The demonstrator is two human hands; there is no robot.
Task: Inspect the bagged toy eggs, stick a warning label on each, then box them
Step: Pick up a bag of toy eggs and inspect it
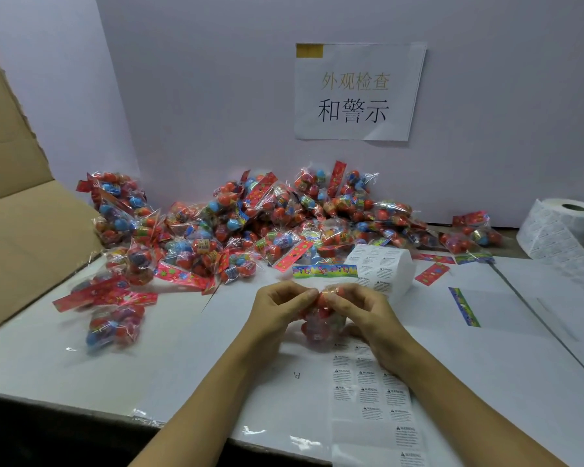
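Observation:
A clear bag of red and blue toy eggs (pixel 321 326) stands on the white table (pixel 182 358) in front of me, its colourful header card (pixel 324 271) pointing away. My left hand (pixel 280 306) and my right hand (pixel 358 310) both pinch the bag near its top, fingertips almost meeting. A strip of white warning labels (pixel 371 399) runs from under the bag toward the near edge. A big heap of bagged eggs (pixel 284 220) lies behind.
An open cardboard box (pixel 24 230) stands at the left, with two bags (pixel 112 318) lying near it. A folded label stack (pixel 381 267) sits behind my hands and a large label roll (pixel 563 227) at the far right. A paper sign (pixel 358 92) hangs on the wall.

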